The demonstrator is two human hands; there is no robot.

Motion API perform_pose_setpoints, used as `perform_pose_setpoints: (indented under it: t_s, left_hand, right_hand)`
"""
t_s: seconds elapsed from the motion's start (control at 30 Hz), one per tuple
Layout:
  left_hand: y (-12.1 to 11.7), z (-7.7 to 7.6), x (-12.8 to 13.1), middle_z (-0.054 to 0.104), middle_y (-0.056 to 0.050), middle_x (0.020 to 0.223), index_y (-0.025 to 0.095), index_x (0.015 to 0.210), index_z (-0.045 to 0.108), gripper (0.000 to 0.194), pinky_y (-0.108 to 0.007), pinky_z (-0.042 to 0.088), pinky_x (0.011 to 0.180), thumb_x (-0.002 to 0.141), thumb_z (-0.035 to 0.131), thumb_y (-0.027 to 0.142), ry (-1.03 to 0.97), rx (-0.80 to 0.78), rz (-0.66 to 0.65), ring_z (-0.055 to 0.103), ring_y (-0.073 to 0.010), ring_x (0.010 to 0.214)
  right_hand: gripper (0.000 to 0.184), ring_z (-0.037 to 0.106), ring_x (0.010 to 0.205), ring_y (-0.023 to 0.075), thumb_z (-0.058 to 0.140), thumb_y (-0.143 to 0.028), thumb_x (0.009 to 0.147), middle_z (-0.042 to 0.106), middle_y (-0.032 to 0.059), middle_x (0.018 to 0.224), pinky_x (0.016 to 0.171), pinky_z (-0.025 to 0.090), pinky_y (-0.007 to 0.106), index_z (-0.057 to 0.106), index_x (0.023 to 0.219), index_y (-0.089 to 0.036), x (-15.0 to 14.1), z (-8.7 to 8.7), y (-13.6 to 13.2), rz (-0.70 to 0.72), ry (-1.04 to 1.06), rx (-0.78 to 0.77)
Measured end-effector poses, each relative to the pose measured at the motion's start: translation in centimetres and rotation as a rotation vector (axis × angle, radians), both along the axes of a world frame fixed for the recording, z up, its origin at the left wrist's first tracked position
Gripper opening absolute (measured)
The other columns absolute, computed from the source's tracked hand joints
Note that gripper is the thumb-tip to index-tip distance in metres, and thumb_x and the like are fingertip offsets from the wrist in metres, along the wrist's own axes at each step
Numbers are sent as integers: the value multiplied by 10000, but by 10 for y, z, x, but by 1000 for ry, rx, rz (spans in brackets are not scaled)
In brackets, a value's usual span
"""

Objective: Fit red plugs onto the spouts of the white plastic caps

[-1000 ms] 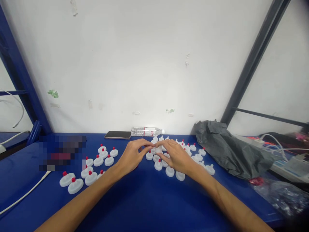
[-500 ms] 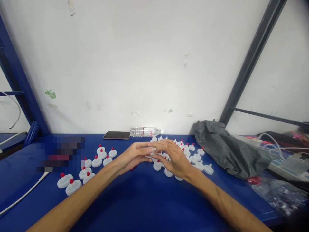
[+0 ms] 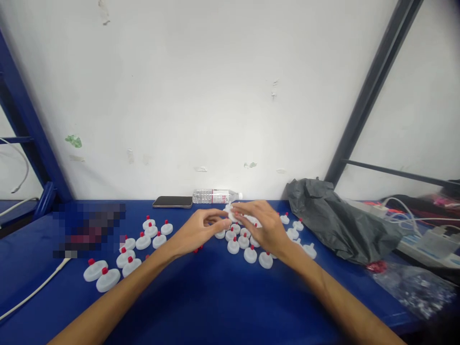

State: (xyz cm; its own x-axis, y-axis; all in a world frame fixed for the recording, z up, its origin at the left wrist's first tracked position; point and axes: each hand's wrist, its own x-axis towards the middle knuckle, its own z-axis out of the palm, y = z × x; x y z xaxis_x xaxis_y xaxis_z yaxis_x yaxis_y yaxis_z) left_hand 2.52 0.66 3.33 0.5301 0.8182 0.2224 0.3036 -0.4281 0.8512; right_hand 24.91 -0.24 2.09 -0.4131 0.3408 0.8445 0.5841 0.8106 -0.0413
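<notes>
A white nozzle cap (image 3: 230,212), a round disc with a thin spout, is tilted between my two hands above the table. My left hand (image 3: 199,231) has its thumb and fingertips at the cap's left edge. On the other side my right hand (image 3: 265,228) pinches the cap, and its fingers partly cover it. A speck of red shows by the right fingertips. Under and around the right hand stand several white caps with red tips (image 3: 250,255). To the left is another group of red-tipped caps (image 3: 143,240). Small red tips (image 3: 198,248) lie beside my left wrist.
A phone (image 3: 172,201) and a clear water bottle (image 3: 215,196) lie along the wall. On the right are a grey plastic bag (image 3: 339,223), a clear bag (image 3: 413,290) and a power strip (image 3: 436,244) with cables. A white cable (image 3: 34,290) runs along the left.
My hands have drawn slightly apart and turned, so the white nozzle cap between them shows more. More of the red-tipped caps beneath them have come into view.
</notes>
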Motion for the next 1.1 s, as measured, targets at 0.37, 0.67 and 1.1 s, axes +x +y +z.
perform_pose_setpoints:
  t_s: [0.37,0.67,1.1]
  left_hand:
    - [22,-10,-41,676,-30,845,260,730,735,130,-299,432,710,676,720,377,594,174,31,594,-249,887]
    - [21,-15,-39,707,-55,813,249,634,704,118,-296,441,682,724,646,300,567,163,-11,607,-256,900]
    - [22,-13,-42,715,-41,783,244,651,708,119,-290,443,656,735,647,302,580,137,-16,632,-227,792]
  right_hand:
    - [225,711,846,217,537,-296,934,770,58,933,813,515,316,735,996,-209,107,-1,63,-706,57,-398]
    - [198,735,852,234,590,-246,876,792,73,902,705,502,284,778,923,-207,117,-18,76,-825,-116,-540]
    - [309,726,902,278,492,-336,959,777,118,923,782,491,331,752,1001,-175,118,-15,72,-820,-214,-559]
